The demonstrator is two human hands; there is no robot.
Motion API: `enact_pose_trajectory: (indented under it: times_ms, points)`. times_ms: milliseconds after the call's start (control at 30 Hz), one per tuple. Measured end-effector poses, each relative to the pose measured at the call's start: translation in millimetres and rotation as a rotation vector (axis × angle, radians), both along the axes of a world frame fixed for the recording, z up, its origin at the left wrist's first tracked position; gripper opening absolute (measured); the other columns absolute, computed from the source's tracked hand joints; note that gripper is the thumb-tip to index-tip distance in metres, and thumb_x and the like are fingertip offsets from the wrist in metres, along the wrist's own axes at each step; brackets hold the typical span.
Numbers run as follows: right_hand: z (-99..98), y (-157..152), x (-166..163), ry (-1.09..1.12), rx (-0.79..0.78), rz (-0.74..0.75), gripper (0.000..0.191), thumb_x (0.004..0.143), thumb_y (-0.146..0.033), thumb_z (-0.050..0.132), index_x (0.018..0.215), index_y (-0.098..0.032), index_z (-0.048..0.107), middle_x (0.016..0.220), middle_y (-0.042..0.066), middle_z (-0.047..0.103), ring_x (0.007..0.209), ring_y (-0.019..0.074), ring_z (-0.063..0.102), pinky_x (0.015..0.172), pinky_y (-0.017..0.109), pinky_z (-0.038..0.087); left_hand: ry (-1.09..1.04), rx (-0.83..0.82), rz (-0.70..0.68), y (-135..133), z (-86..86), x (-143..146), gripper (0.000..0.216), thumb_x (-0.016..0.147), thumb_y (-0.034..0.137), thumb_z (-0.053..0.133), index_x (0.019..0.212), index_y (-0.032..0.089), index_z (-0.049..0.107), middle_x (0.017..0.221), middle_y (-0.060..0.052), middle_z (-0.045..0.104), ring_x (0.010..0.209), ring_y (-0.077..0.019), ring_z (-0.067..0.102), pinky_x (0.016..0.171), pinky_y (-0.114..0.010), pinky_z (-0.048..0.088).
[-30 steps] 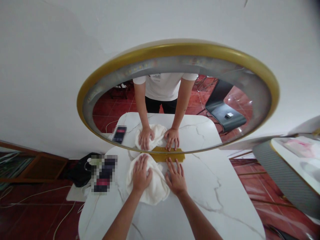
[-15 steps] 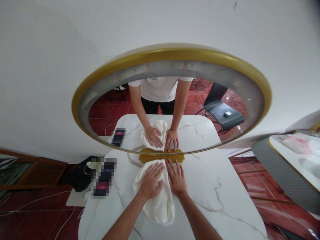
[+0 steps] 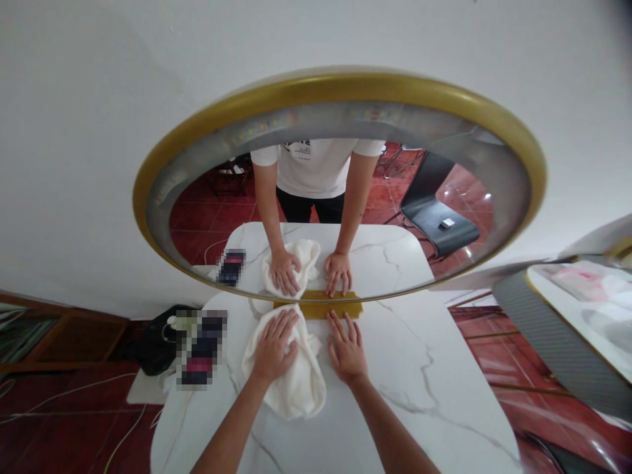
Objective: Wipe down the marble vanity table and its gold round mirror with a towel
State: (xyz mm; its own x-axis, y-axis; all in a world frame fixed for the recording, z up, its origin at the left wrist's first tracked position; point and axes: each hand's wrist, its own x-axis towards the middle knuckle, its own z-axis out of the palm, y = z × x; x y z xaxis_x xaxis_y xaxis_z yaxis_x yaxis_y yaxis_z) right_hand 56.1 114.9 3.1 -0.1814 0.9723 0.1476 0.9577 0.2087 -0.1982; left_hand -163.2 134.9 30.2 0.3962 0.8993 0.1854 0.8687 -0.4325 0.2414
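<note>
A crumpled white cloth (image 3: 299,388) lies on the white marbled tabletop (image 3: 405,368). My left hand (image 3: 274,345) rests flat on the cloth's upper part, fingers stretched toward the mirror. To the right of the cloth, my right hand (image 3: 347,349) lies flat with fingers spread, its fingertips at the gold mirror base (image 3: 340,309). Above the base stands an oval mirror with a gold frame (image 3: 365,82), which reflects both hands, the cloth and a white shirt.
A pixelated item (image 3: 202,349) lies at the table's left edge. Beyond it, a black bag (image 3: 153,342) and cables rest near a wooden cabinet (image 3: 69,336). At the right stands another table with a ribbed grey side (image 3: 548,329). A white wall (image 3: 74,164) rises behind the mirror.
My left hand has slid to the left together with the cloth, baring more of the gold base. My right hand has stayed almost in place. The view has shifted slightly.
</note>
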Motion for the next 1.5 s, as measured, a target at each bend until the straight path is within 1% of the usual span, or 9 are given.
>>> enact_pose_trajectory:
  times_ms: [133, 233, 333, 533, 800, 1133, 1333, 1400, 1500]
  points:
    - [0.8, 0.2, 0.5, 0.008, 0.008, 0.000, 0.066, 0.088, -0.021, 0.033, 0.145, -0.026, 0.001, 0.150, -0.003, 0.019, 0.138, 0.0247, 0.010, 0.110, 0.049, 0.016, -0.001, 0.039, 0.103, 1.3, -5.7, -21.3, 0.063, 0.079, 0.017, 0.043, 0.140, 0.021, 0.030, 0.145, -0.003, 0.035, 0.135, -0.0213, 0.028, 0.110, -0.041, 0.023]
    - [1.4, 0.5, 0.5, 0.007, 0.004, -0.001, 0.067, 0.087, -0.022, 0.035, 0.145, -0.026, 0.001, 0.149, -0.003, 0.019, 0.138, 0.0242, 0.009, 0.111, 0.048, 0.017, -0.010, 0.071, 0.181, -0.6, -9.5, -21.4, 0.063, 0.080, 0.016, 0.042, 0.141, 0.021, 0.028, 0.145, -0.004, 0.035, 0.135, -0.0218, 0.027, 0.110, -0.043, 0.023]
    - [1.4, 0.5, 0.2, 0.007, 0.003, -0.006, 0.066, 0.087, -0.022, 0.035, 0.145, -0.026, 0.002, 0.149, -0.004, 0.019, 0.139, 0.0244, 0.008, 0.111, 0.048, 0.017, -0.014, 0.071, 0.191, -3.7, -9.9, -8.3, 0.064, 0.079, 0.016, 0.042, 0.142, 0.020, 0.026, 0.145, -0.004, 0.034, 0.136, -0.0224, 0.026, 0.110, -0.044, 0.022]
    - [-0.1, 0.5, 0.9, 0.010, 0.020, 0.003, 0.069, 0.086, -0.023, 0.036, 0.145, -0.026, 0.000, 0.149, -0.003, 0.021, 0.138, 0.0243, 0.010, 0.110, 0.048, 0.018, -0.035, 0.011, 0.105, -7.2, -5.1, 30.8, 0.068, 0.077, 0.017, 0.044, 0.143, 0.021, 0.024, 0.147, -0.004, 0.031, 0.136, -0.0230, 0.025, 0.111, -0.044, 0.020]
    - [-1.3, 0.0, 1.0, 0.018, 0.019, 0.006, 0.066, 0.088, -0.023, 0.034, 0.145, -0.025, 0.001, 0.149, -0.003, 0.022, 0.138, 0.0239, 0.009, 0.110, 0.047, 0.017, -0.088, 0.038, 0.260, -14.6, -11.8, 58.2, 0.067, 0.079, 0.017, 0.044, 0.143, 0.021, 0.024, 0.147, -0.004, 0.030, 0.136, -0.0235, 0.024, 0.111, -0.045, 0.020]
    - [-2.3, -2.4, 4.4, 0.045, 0.055, 0.027, 0.063, 0.090, -0.025, 0.031, 0.145, -0.028, 0.000, 0.149, -0.002, 0.024, 0.138, 0.0234, 0.014, 0.109, 0.048, 0.018, -0.166, 0.060, 0.361, -20.8, -17.0, 77.3, 0.067, 0.082, 0.021, 0.044, 0.144, 0.023, 0.019, 0.147, -0.005, 0.029, 0.135, -0.0259, 0.027, 0.110, -0.049, 0.022]
    - [-9.8, -1.0, 13.9, 0.236, 0.064, 0.008, 0.057, 0.093, -0.027, 0.028, 0.146, -0.026, 0.007, 0.145, 0.003, 0.032, 0.135, 0.0204, 0.024, 0.108, 0.045, 0.022, -0.175, 0.053, 0.414, -22.7, -20.9, 88.2, 0.065, 0.084, 0.024, 0.042, 0.144, 0.022, 0.018, 0.148, -0.005, 0.028, 0.136, -0.0255, 0.025, 0.110, -0.049, 0.022]
    - [-5.7, 0.0, 17.7, 0.326, 0.076, -0.001, 0.056, 0.093, -0.029, 0.028, 0.145, -0.024, 0.009, 0.144, 0.005, 0.034, 0.133, 0.0203, 0.029, 0.107, 0.045, 0.024, -0.197, 0.054, 0.444, -24.9, -21.5, 95.6, 0.064, 0.085, 0.025, 0.041, 0.144, 0.022, 0.017, 0.148, -0.006, 0.028, 0.136, -0.0260, 0.024, 0.110, -0.050, 0.022]
    - [9.1, -1.4, 22.3, 0.377, 0.091, 0.006, 0.054, 0.092, -0.032, 0.031, 0.143, -0.023, 0.019, 0.143, 0.007, 0.035, 0.131, 0.0210, 0.031, 0.107, 0.045, 0.024, -0.253, 0.048, 0.495, -29.1, -24.6, 114.6, 0.064, 0.087, 0.028, 0.040, 0.145, 0.021, 0.014, 0.149, -0.008, 0.026, 0.136, -0.0278, 0.023, 0.109, -0.052, 0.021]
